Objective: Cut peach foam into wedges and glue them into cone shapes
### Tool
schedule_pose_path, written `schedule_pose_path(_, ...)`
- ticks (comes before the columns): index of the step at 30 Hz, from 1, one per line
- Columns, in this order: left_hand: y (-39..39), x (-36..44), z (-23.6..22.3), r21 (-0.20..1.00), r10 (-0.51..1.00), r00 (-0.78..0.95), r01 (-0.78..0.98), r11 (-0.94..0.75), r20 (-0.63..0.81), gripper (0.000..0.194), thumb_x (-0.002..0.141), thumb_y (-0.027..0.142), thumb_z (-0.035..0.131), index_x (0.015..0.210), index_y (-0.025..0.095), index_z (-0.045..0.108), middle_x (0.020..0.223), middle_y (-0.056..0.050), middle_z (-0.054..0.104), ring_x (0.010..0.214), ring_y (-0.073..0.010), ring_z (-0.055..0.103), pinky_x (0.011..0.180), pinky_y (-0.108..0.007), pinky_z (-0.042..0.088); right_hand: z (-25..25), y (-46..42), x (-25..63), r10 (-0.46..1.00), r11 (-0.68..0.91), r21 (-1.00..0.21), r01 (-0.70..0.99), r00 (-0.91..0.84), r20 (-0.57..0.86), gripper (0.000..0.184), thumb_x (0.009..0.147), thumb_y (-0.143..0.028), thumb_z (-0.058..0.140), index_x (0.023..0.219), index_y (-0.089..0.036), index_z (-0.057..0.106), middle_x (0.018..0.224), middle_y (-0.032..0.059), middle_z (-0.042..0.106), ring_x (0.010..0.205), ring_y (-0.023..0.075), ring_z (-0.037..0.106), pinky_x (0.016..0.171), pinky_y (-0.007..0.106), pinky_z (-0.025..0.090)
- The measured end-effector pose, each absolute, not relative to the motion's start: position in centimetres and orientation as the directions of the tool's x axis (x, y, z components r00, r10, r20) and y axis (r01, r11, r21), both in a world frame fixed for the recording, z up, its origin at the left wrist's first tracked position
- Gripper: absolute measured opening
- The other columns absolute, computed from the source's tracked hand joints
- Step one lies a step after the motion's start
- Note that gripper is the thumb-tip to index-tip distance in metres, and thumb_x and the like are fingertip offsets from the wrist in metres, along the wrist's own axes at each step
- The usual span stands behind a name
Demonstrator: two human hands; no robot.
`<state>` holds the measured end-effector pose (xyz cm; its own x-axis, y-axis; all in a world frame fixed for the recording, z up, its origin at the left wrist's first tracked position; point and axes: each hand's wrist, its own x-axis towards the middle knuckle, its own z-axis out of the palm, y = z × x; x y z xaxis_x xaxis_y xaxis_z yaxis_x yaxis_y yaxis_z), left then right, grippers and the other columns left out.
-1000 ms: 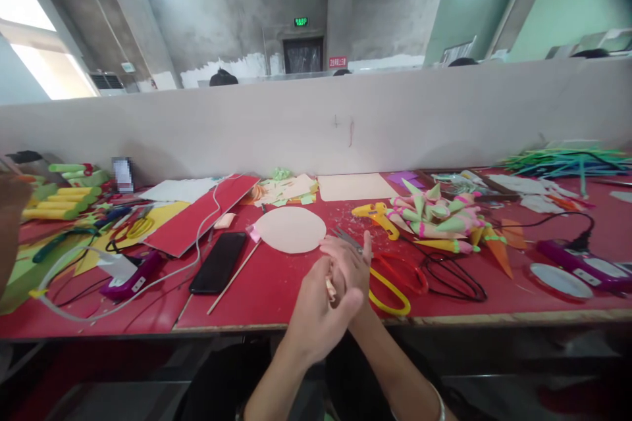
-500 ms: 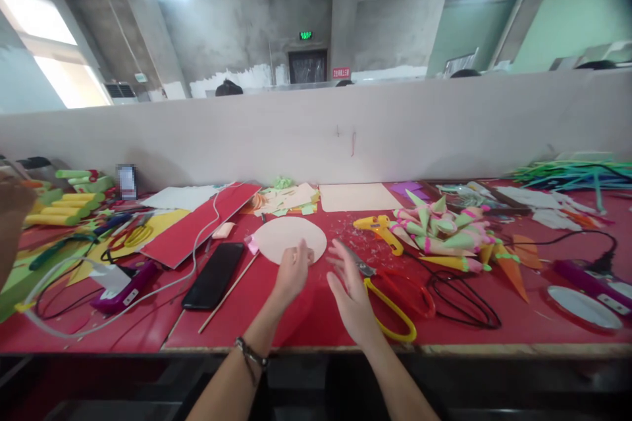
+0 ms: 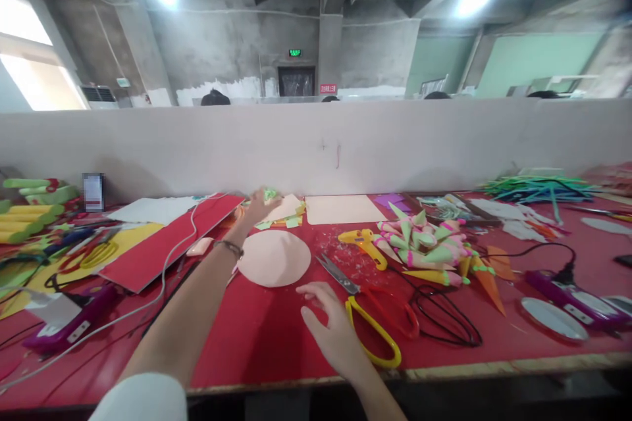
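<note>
My left hand (image 3: pixel 257 205) is stretched far across the red table (image 3: pixel 276 342) and rests on the pile of paper scraps (image 3: pixel 286 210) near the back wall; its fingertips are hidden among the scraps. My right hand (image 3: pixel 332 323) lies open on the table, fingers spread, just left of the yellow-and-red scissors (image 3: pixel 371 316). A round pale pink paper disc (image 3: pixel 274 258) lies between the two hands.
A yellow glue gun (image 3: pixel 364 243) and a heap of pink-and-green paper cones (image 3: pixel 424 243) lie right of the disc. Purple glue guns (image 3: pixel 573 286) (image 3: pixel 64 322), a red sheet (image 3: pixel 168 240), cables and more scissors (image 3: pixel 93 253) crowd the sides. A pale divider wall (image 3: pixel 316 145) backs the table.
My left hand has reached forward from the near edge of the disc to the scrap pile at the back. My right hand has dropped onto the table beside the scissors. The camera has shifted.
</note>
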<state>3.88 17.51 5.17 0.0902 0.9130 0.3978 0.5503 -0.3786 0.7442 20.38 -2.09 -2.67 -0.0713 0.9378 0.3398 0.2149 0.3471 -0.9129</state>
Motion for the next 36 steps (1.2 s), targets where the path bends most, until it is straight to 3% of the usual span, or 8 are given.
schedule_pose_path(5, 11.1, 2.1, -1.2, 0.531, 0.844, 0.480, 0.663, -0.528, 0.241, 0.070, 0.041, 0.017, 0.076, 0.108, 0.023, 0.059, 0.130, -0.009, 0.046, 0.126, -0.0324, 0.028, 0.105, -0.048, 0.004, -2.4, -2.2, 20.4, 0.928, 0.372, -0.883, 0.287, -0.128, 0.350, 0.027, 0.071, -0.011, 0.048, 0.094, -0.021, 0.058, 0.097, 0.0043, 0.056, 0.093, 0.0174, 0.054, 0.085, 0.032, 0.044)
schedule_pose_path(9, 8.2, 0.2, -3.7, -0.115, 0.700, 0.705, 0.709, -0.696, 0.114, 0.056, 0.070, 0.006, 0.051, 0.124, 0.021, 0.046, 0.136, -0.010, 0.036, 0.129, -0.0251, 0.025, 0.106, -0.048, 0.006, -2.5, -1.9, 20.3, 0.920, 0.391, -0.868, 0.307, -0.127, 0.370, 0.026, 0.072, -0.012, 0.047, 0.095, -0.020, 0.057, 0.097, 0.0049, 0.056, 0.093, 0.0173, 0.054, 0.087, 0.033, 0.042)
schedule_pose_path(12, 8.5, 0.0, -4.3, -0.241, 0.716, 0.688, 0.719, -0.652, 0.116, 0.046, 0.079, 0.003, 0.035, 0.120, 0.019, 0.049, 0.130, -0.008, 0.047, 0.124, -0.0196, 0.036, 0.106, -0.041, 0.016, -2.4, -1.9, 20.2, 0.912, 0.410, -0.845, 0.342, -0.147, 0.383, 0.023, 0.075, -0.014, 0.046, 0.095, -0.019, 0.056, 0.097, 0.0055, 0.057, 0.093, 0.0172, 0.054, 0.086, 0.033, 0.043)
schedule_pose_path(16, 9.5, 0.4, -4.4, -0.244, 0.741, 0.660, 0.743, -0.623, 0.119, 0.040, 0.081, 0.003, 0.033, 0.114, 0.015, 0.054, 0.117, -0.010, 0.057, 0.109, -0.0202, 0.051, 0.100, -0.040, 0.030, -2.3, -2.1, 20.8, 0.897, 0.440, -0.798, 0.412, -0.150, 0.417, 0.022, 0.076, -0.015, 0.045, 0.094, -0.018, 0.056, 0.094, 0.0058, 0.058, 0.090, 0.0174, 0.055, 0.083, 0.034, 0.045)
schedule_pose_path(21, 6.6, 0.2, -2.3, -0.209, 0.736, 0.661, 0.748, -0.630, 0.147, 0.042, 0.084, 0.006, 0.033, 0.124, 0.016, 0.044, 0.127, -0.010, 0.049, 0.115, -0.0208, 0.046, 0.096, -0.039, 0.035, -2.9, -2.4, 23.2, 0.829, 0.481, -0.603, 0.636, -0.106, 0.549, 0.039, 0.077, -0.018, 0.045, 0.116, -0.017, 0.047, 0.113, 0.0105, 0.053, 0.109, 0.0205, 0.047, 0.093, 0.038, 0.039)
schedule_pose_path(27, -1.6, -0.6, -1.4, 0.021, 0.568, 0.817, 0.569, -0.822, 0.095, 0.045, 0.087, 0.014, 0.037, 0.129, 0.028, 0.036, 0.134, 0.000, 0.043, 0.123, -0.0157, 0.036, 0.101, -0.033, 0.031, -4.1, -2.9, 26.3, 0.733, 0.671, -0.232, 0.705, -0.582, 0.352, 0.055, 0.078, -0.025, 0.050, 0.131, -0.027, 0.036, 0.139, 0.0054, 0.034, 0.129, 0.0238, 0.023, 0.104, 0.046, 0.021)
schedule_pose_path(31, -5.3, -0.9, -3.3, 0.113, 0.574, 0.819, 0.568, -0.815, 0.027, 0.050, 0.084, 0.013, 0.042, 0.130, 0.030, 0.033, 0.134, 0.001, 0.042, 0.125, -0.0174, 0.034, 0.102, -0.037, 0.030, -4.3, -3.6, 27.1, 0.682, 0.711, -0.325, 0.624, -0.724, 0.103, 0.036, 0.084, -0.025, 0.044, 0.119, -0.029, 0.053, 0.129, 0.0021, 0.048, 0.120, 0.0181, 0.039, 0.102, 0.038, 0.027)
schedule_pose_path(36, -6.7, -1.2, -4.2, 0.272, 0.702, 0.708, 0.662, -0.698, 0.079, 0.041, 0.082, 0.017, 0.046, 0.122, 0.027, 0.045, 0.122, -0.003, 0.053, 0.112, -0.0160, 0.046, 0.096, -0.031, 0.037, -3.7, -3.9, 27.5, 0.727, 0.608, -0.508, 0.610, -0.686, 0.045, 0.028, 0.084, -0.026, 0.047, 0.108, -0.027, 0.061, 0.121, 0.0030, 0.056, 0.112, 0.0165, 0.047, 0.096, 0.031, 0.034)
